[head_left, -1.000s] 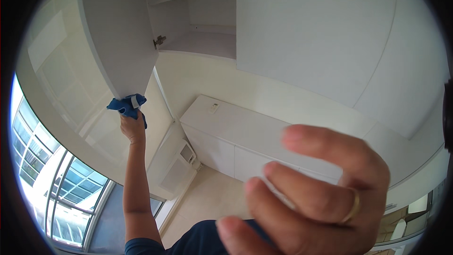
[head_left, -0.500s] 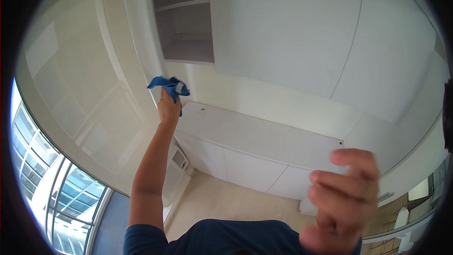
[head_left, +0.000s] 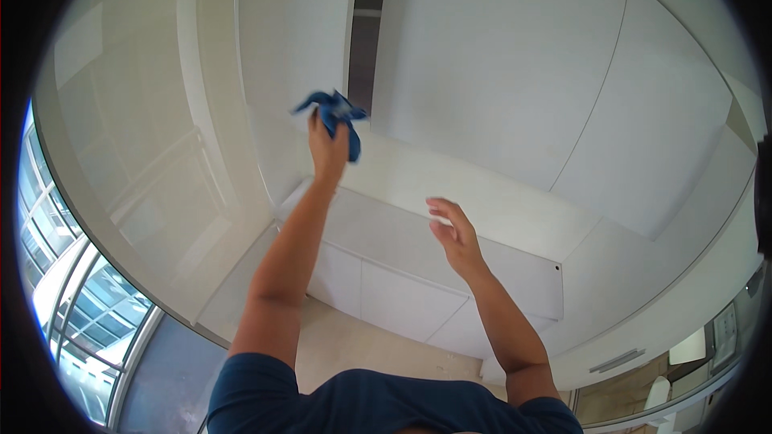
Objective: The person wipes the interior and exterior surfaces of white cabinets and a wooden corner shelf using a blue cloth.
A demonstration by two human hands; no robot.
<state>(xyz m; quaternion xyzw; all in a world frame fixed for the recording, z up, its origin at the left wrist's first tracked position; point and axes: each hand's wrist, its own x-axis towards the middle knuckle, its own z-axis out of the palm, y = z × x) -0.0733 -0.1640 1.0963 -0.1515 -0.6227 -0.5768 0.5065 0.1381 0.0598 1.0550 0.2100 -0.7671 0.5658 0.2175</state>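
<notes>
My left hand (head_left: 328, 149) is raised and closed around a crumpled blue cloth (head_left: 336, 112), a little blurred by motion. The cloth is at the lower edge of a white upper cabinet door (head_left: 293, 40), close to its free side. Between this door and the neighbouring white door (head_left: 490, 56) a narrow dark gap (head_left: 368, 40) shows part of a shelf inside. Lower and to the right, my right hand (head_left: 458, 245) hangs in the air in front of the counter with its fingers loosely bent and apart. Nothing is in it.
Below the upper cabinets runs a white counter (head_left: 394, 229) over low cabinet doors (head_left: 402, 297). A glossy cream panel (head_left: 137, 112) rises at the left, with a window (head_left: 100, 329) beyond its edge. A horizontal handle (head_left: 618, 360) shows at the lower right.
The left cabinet door has swung from wide open to nearly closed. My left hand moved right and up with the cloth. My right hand went from close to the camera out toward the counter.
</notes>
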